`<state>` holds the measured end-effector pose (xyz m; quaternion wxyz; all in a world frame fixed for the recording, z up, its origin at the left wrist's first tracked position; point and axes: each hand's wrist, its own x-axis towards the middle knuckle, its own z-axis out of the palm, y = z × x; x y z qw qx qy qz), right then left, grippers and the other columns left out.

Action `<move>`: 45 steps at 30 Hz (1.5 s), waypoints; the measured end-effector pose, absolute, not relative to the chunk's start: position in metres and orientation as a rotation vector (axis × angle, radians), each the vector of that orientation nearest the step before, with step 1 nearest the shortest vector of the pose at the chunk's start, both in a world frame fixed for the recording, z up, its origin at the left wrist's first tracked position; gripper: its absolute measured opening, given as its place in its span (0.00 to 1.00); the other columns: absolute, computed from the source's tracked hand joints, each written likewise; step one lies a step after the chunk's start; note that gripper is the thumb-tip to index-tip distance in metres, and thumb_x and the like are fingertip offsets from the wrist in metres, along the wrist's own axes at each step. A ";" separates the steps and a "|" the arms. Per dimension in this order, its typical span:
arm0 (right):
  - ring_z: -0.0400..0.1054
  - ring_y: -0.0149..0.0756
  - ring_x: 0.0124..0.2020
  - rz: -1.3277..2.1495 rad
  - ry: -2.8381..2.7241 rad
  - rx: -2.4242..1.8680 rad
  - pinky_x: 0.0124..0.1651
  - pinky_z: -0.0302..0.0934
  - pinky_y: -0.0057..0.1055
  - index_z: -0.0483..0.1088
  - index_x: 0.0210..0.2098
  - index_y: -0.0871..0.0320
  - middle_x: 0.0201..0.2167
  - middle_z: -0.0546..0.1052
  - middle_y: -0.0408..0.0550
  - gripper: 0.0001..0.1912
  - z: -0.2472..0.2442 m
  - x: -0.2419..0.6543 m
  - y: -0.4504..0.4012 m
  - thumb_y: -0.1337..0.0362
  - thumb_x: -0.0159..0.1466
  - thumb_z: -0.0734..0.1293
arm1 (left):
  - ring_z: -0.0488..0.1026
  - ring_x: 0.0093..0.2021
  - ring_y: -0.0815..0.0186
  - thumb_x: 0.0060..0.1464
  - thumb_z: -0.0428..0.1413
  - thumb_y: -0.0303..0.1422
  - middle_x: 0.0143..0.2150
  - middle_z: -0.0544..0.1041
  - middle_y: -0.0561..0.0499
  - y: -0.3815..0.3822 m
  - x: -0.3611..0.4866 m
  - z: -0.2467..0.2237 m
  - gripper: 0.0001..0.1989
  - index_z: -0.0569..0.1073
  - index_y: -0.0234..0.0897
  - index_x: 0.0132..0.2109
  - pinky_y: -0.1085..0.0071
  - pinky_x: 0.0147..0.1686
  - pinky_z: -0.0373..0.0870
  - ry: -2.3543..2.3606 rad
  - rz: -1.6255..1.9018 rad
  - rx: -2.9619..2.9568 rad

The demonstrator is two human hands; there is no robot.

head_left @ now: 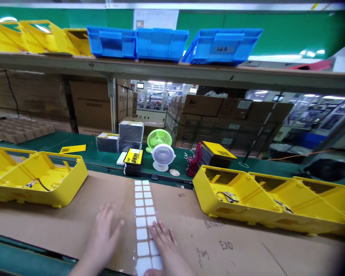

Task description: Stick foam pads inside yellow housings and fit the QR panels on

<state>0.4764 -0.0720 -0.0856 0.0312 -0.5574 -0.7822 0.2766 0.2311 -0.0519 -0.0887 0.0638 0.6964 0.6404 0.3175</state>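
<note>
My left hand [103, 239] lies flat on a brown cardboard sheet [218, 237], its fingertips just left of a double column of small white square pads [142, 226]. My right hand [166, 245] rests with its fingers spread over the lower pads, hiding part of the column. Neither hand holds anything. The pads lie in two rows running away from me across the cardboard.
Yellow plastic housings with wires inside stand at left [40, 180] and right [238, 199] on the cardboard. Behind them on the green bench are a small white-and-green fan [163, 160], dark boxes and red wires. Blue bins [161, 44] line the overhead shelf.
</note>
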 end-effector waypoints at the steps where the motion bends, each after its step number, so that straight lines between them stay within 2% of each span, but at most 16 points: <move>1: 0.26 0.46 0.66 0.864 -2.411 -1.729 0.65 0.22 0.47 0.39 0.65 0.55 0.66 0.37 0.47 0.58 -0.083 0.481 -0.071 0.49 0.43 0.73 | 0.45 0.66 0.55 0.57 0.44 0.42 0.65 0.54 0.41 -0.042 0.209 -0.077 0.29 0.57 0.31 0.62 0.55 0.62 0.47 2.012 1.092 2.168; 4: 0.28 0.45 0.66 0.832 -2.354 -1.830 0.65 0.21 0.45 0.40 0.64 0.57 0.66 0.39 0.48 0.61 -0.081 0.495 -0.070 0.48 0.41 0.74 | 0.40 0.66 0.50 0.54 0.46 0.43 0.65 0.50 0.37 -0.007 0.140 -0.037 0.34 0.51 0.28 0.64 0.53 0.62 0.42 2.405 1.200 2.209; 6: 0.29 0.45 0.66 0.798 -2.319 -1.886 0.65 0.22 0.45 0.40 0.64 0.56 0.65 0.40 0.48 0.62 -0.082 0.503 -0.069 0.50 0.39 0.75 | 0.45 0.64 0.44 0.52 0.48 0.44 0.63 0.53 0.30 0.015 0.100 -0.017 0.39 0.48 0.21 0.63 0.51 0.59 0.47 2.659 0.970 2.042; 7: 0.30 0.46 0.66 0.785 -2.311 -1.900 0.65 0.22 0.44 0.40 0.64 0.56 0.65 0.41 0.48 0.63 -0.084 0.505 -0.069 0.51 0.38 0.76 | 0.54 0.60 0.41 0.50 0.49 0.44 0.58 0.60 0.27 0.024 0.084 -0.011 0.40 0.50 0.19 0.62 0.51 0.55 0.54 2.687 0.723 1.914; 9: 0.31 0.47 0.66 0.763 -2.294 -1.918 0.65 0.23 0.45 0.42 0.64 0.55 0.65 0.42 0.49 0.64 -0.088 0.510 -0.069 0.53 0.36 0.77 | 0.67 0.49 0.40 0.50 0.48 0.43 0.48 0.71 0.30 0.038 0.060 -0.005 0.32 0.62 0.24 0.57 0.51 0.45 0.63 2.618 0.423 1.735; 13: 0.35 0.48 0.65 0.724 -2.228 -1.899 0.65 0.23 0.46 0.46 0.64 0.52 0.64 0.47 0.50 0.61 -0.096 0.515 -0.072 0.56 0.35 0.77 | 0.71 0.43 0.39 0.52 0.45 0.42 0.42 0.75 0.32 0.040 0.051 -0.011 0.23 0.72 0.31 0.48 0.53 0.36 0.66 2.641 0.379 1.623; 16: 0.43 0.47 0.64 0.670 -2.103 -1.859 0.65 0.30 0.46 0.56 0.60 0.51 0.62 0.56 0.50 0.54 -0.099 0.517 -0.075 0.59 0.36 0.77 | 0.71 0.42 0.38 0.54 0.42 0.45 0.43 0.74 0.32 0.022 0.064 -0.022 0.26 0.69 0.33 0.50 0.54 0.33 0.66 2.710 0.444 1.533; 18: 0.52 0.45 0.60 0.632 -1.982 -1.807 0.63 0.42 0.41 0.66 0.53 0.53 0.57 0.64 0.50 0.39 -0.099 0.518 -0.076 0.64 0.41 0.75 | 0.72 0.40 0.41 0.56 0.39 0.46 0.41 0.75 0.35 0.005 0.078 -0.034 0.25 0.69 0.36 0.51 0.57 0.31 0.66 2.722 0.488 1.500; 21: 0.64 0.42 0.49 0.644 -1.814 -1.679 0.54 0.56 0.36 0.74 0.39 0.56 0.43 0.74 0.50 0.16 -0.100 0.519 -0.076 0.68 0.49 0.69 | 0.73 0.41 0.46 0.56 0.40 0.45 0.40 0.76 0.41 -0.016 0.110 -0.058 0.22 0.68 0.39 0.49 0.59 0.34 0.68 2.598 0.756 1.488; 23: 0.68 0.41 0.42 0.729 -1.679 -1.614 0.48 0.60 0.35 0.74 0.35 0.57 0.37 0.75 0.49 0.10 -0.101 0.523 -0.076 0.65 0.52 0.67 | 0.72 0.45 0.48 0.55 0.45 0.43 0.44 0.75 0.40 -0.026 0.138 -0.076 0.21 0.66 0.37 0.50 0.60 0.39 0.68 2.357 1.091 1.486; 27: 0.70 0.41 0.36 0.927 -1.313 -1.474 0.41 0.63 0.34 0.74 0.36 0.59 0.34 0.77 0.49 0.15 -0.092 0.536 -0.076 0.55 0.53 0.68 | 0.73 0.42 0.56 0.53 0.48 0.37 0.41 0.74 0.44 -0.037 0.210 -0.101 0.20 0.62 0.36 0.52 0.64 0.41 0.69 2.043 1.169 1.610; 29: 0.70 0.40 0.34 0.877 -1.131 -1.408 0.39 0.64 0.33 0.74 0.36 0.60 0.32 0.77 0.48 0.18 -0.080 0.545 -0.077 0.53 0.51 0.70 | 0.71 0.47 0.57 0.53 0.46 0.32 0.46 0.71 0.40 -0.041 0.249 -0.106 0.22 0.58 0.32 0.55 0.63 0.45 0.68 1.919 1.200 1.647; 32: 0.69 0.36 0.33 0.746 -0.892 -1.314 0.37 0.65 0.30 0.72 0.38 0.60 0.33 0.76 0.47 0.20 -0.054 0.556 -0.081 0.54 0.50 0.72 | 0.72 0.44 0.59 0.52 0.46 0.27 0.43 0.72 0.42 -0.051 0.304 -0.107 0.19 0.61 0.32 0.52 0.65 0.45 0.68 1.753 1.157 1.726; 37: 0.70 0.35 0.37 0.573 -0.681 -1.072 0.39 0.68 0.32 0.70 0.41 0.58 0.39 0.75 0.47 0.18 0.003 0.558 -0.094 0.56 0.54 0.71 | 0.64 0.56 0.62 0.48 0.47 0.22 0.54 0.67 0.42 -0.077 0.368 -0.089 0.27 0.59 0.34 0.57 0.67 0.57 0.58 1.341 1.059 1.809; 41: 0.70 0.38 0.39 0.439 -0.678 -0.897 0.41 0.69 0.40 0.70 0.40 0.57 0.39 0.74 0.47 0.13 0.043 0.548 -0.102 0.58 0.58 0.68 | 0.56 0.61 0.56 0.48 0.55 0.30 0.61 0.61 0.44 -0.098 0.373 -0.054 0.33 0.57 0.39 0.62 0.62 0.61 0.51 1.005 0.697 1.790; 45: 0.70 0.38 0.42 0.396 -0.761 -0.823 0.45 0.67 0.41 0.69 0.41 0.54 0.41 0.74 0.48 0.09 0.064 0.541 -0.107 0.60 0.62 0.65 | 0.63 0.57 0.54 0.50 0.56 0.44 0.57 0.68 0.48 -0.112 0.344 -0.014 0.25 0.67 0.48 0.56 0.55 0.58 0.57 0.786 0.446 1.699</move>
